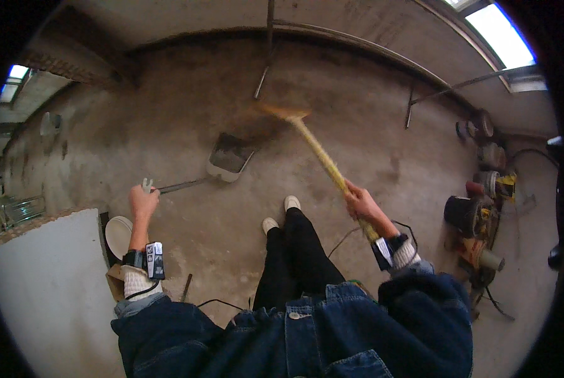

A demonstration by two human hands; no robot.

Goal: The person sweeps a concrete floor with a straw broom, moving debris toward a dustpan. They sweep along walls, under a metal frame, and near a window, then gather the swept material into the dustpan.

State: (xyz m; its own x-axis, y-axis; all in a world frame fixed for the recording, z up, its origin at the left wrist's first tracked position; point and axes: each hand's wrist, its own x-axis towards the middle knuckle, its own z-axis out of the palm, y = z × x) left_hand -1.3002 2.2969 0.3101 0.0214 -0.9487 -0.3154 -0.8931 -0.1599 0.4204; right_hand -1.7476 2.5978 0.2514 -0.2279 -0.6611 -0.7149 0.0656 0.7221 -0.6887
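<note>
My left hand (144, 200) is closed around the end of the long handle of a dustpan (231, 158), whose pale pan with a dark inside rests on the concrete floor ahead of my feet. In my right hand (361, 204) is the yellow handle of a broom (322, 153). The broom's head, blurred, is on or just above the floor beyond the dustpan, to its upper right. A dark patch, perhaps dirt, shows on the floor between the broom head and the pan. Each wrist wears a strapped device with a cable.
Buckets (468, 215), containers and tools line the right wall. Metal pipe legs (262, 82) stand on the floor ahead. A low white wall (50, 283) is at the lower left, with a round white lid or basin (118, 236) beside it. Thin cables lie near my legs.
</note>
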